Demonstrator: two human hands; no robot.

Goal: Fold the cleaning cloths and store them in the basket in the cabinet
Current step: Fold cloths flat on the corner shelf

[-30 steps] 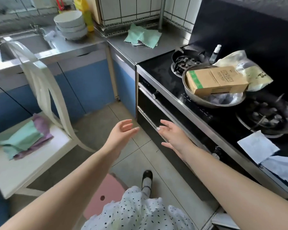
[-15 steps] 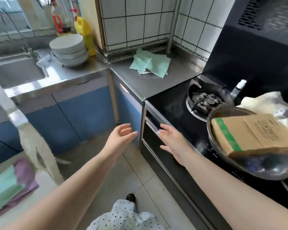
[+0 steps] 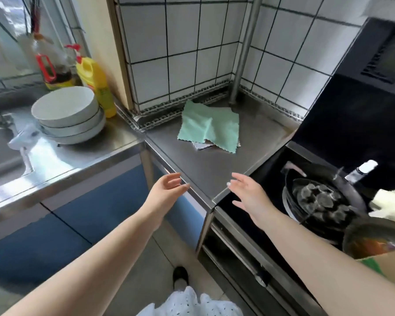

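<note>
Neither grip holds anything: left hand [image 3: 167,188] and right hand [image 3: 249,195] reach forward, fingers relaxed, palms facing, short of the green cloths [image 3: 209,128] on the counter [image 3: 214,165].

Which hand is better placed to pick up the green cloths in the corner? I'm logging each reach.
Right, marginally. The right hand hangs open over the steel counter, almost directly below the green cloths. The left hand, also open, hangs off the counter's front edge, farther left.

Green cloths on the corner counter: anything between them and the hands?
Nothing: in the head view only bare steel counter lies between the green cloths and the left hand and right hand, both open and empty.
</note>
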